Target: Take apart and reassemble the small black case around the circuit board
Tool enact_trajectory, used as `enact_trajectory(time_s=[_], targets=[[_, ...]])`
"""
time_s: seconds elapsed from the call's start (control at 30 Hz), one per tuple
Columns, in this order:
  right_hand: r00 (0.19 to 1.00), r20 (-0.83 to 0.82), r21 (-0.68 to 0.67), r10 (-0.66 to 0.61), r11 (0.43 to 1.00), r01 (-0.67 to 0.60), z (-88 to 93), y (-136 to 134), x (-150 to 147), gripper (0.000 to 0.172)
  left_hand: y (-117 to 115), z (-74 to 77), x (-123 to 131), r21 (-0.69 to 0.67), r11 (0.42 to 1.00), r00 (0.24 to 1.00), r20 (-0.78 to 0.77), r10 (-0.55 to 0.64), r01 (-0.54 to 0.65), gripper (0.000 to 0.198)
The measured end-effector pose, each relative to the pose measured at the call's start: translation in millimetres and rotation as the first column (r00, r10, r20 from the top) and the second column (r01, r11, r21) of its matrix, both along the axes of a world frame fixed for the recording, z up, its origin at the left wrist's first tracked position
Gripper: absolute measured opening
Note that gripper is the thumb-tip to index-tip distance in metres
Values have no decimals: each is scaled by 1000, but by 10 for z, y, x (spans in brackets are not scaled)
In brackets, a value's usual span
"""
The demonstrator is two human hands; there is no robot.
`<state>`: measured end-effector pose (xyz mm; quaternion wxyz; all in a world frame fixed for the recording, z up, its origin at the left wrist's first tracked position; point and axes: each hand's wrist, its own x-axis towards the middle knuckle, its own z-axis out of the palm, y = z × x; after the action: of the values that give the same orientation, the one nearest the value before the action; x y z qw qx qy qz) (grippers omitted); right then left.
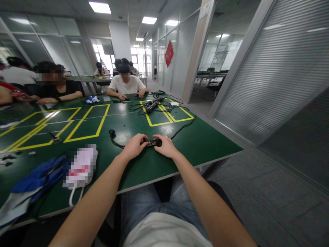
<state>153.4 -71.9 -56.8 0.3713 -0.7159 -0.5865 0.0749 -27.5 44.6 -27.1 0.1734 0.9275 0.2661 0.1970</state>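
Both my hands are at the near edge of the green table, with a small black cord housing (152, 143) between them. Orange and brassy bits show on its upper side; its exact kind is too small to make out. My left hand (135, 145) pinches the left end with thumb and fingers. On the opposite end, my right hand (166, 146) is closed the same way. A black cable (183, 127) leads off beyond my right hand. Left of my left hand lies another black cord (115, 142), ending in a round black plug (111, 132).
Black tools with tangled cords (153, 105) lie inside yellow tape lines ahead. At left are a blue-and-white glove (38, 176) and a pinkish-white pouch (81, 166). A person in a white shirt (125, 84) sits across the table (205, 144); others sit at left.
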Motion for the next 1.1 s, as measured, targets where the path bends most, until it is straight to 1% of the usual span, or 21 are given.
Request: enact_trajectory(time_s=[0.1,0.23,0.37,0.43,0.5,0.57,0.73,0.87,1.0,1.1], targets=[[1000,5,-5,4,1000,-4,-7,2,0,58,7,-13,4,-18,1000,1000,-5,5,-5,10],[1000,-15,2,5,1000,-5,-22,5,2,53,46,7,-9,-22,1000,1000,-6,-13,13,16],[998,-53,51,-37,998,39,-43,13,23,42,102,57,-73,-15,997,997,-25,-79,79,18],[996,-65,92,-55,994,61,-57,21,35,39,130,73,-109,-45,995,995,-37,-93,91,19],[996,-72,127,-56,990,65,-72,29,39,38,155,79,-137,-79,993,995,-44,-92,88,24],[996,-71,142,-62,987,72,-87,36,33,37,177,81,-153,-83,992,994,-45,-102,98,26],[995,15,139,-95,986,92,-100,16,-11,39,226,84,-161,-37,989,988,-58,-145,143,24],[990,118,124,-74,991,59,-50,-46,-34,39,250,84,-150,-9,984,980,-93,-178,177,23],[992,111,90,-60,995,50,2,-94,-32,38,253,89,-144,-1,983,977,-115,-180,181,24],[992,102,78,-75,995,67,-7,-92,-26,38,239,95,-143,28,984,979,-113,-172,176,25]])
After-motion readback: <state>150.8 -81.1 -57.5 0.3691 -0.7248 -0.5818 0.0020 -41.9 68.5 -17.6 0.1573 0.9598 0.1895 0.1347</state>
